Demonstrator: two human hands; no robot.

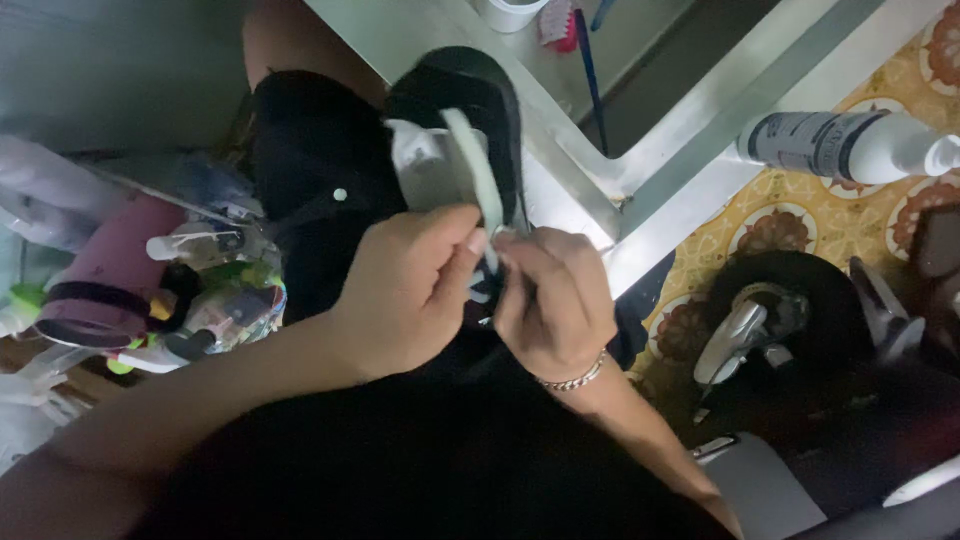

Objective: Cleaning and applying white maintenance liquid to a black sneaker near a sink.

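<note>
Head view shows both hands, left hand (pixel 405 295) and right hand (pixel 550 300), pinched shut on what seems a white lace (pixel 478 175) of a black shoe (pixel 470 110) on the lap, beside a steel sink's (pixel 640 175) corner.

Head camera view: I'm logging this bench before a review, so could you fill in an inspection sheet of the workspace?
Surface: steel counter with a sunken sink; patterned yellow floor to the right.
Job's things: black shoe with grey tongue on the lap; pale lace pinched between both hands.
Clutter: white spray bottle lying on the floor; second black shoe on the floor; blue-handled brush and white cup on the counter; pile of bottles in clear bags at left.
Hands: left hand and right hand, wearing a chain bracelet, both shut on the lace.
Cables: nothing seen.
Surroundings: dim; person's dark clothing fills the foreground.
</note>
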